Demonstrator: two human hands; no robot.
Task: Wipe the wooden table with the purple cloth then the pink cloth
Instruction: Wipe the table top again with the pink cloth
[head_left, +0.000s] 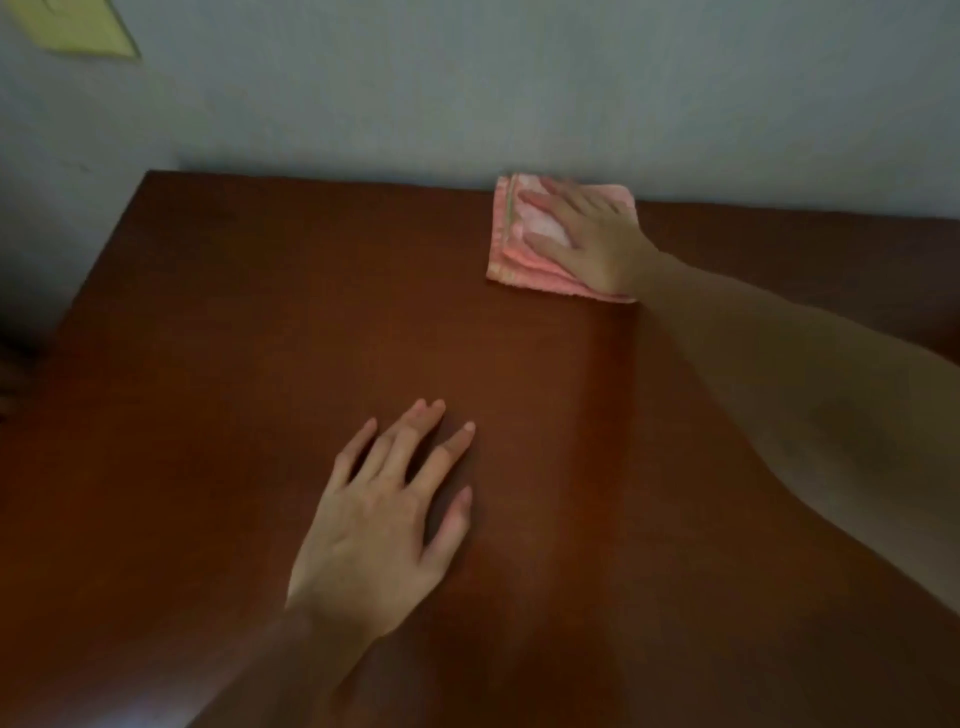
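The folded pink cloth (511, 249) lies flat on the dark wooden table (234, 338), near its far edge by the wall. My right hand (592, 236) lies palm down on top of the cloth with its fingers spread, pressing it onto the wood. My left hand (387, 514) rests flat on the bare table near the middle, fingers apart, holding nothing. The purple cloth is not in view.
A grey wall (467, 93) stands right behind the table's far edge. A yellow-green sheet (78, 26) hangs on the wall at the top left. The table's left edge drops off beside a dark area (21, 353).
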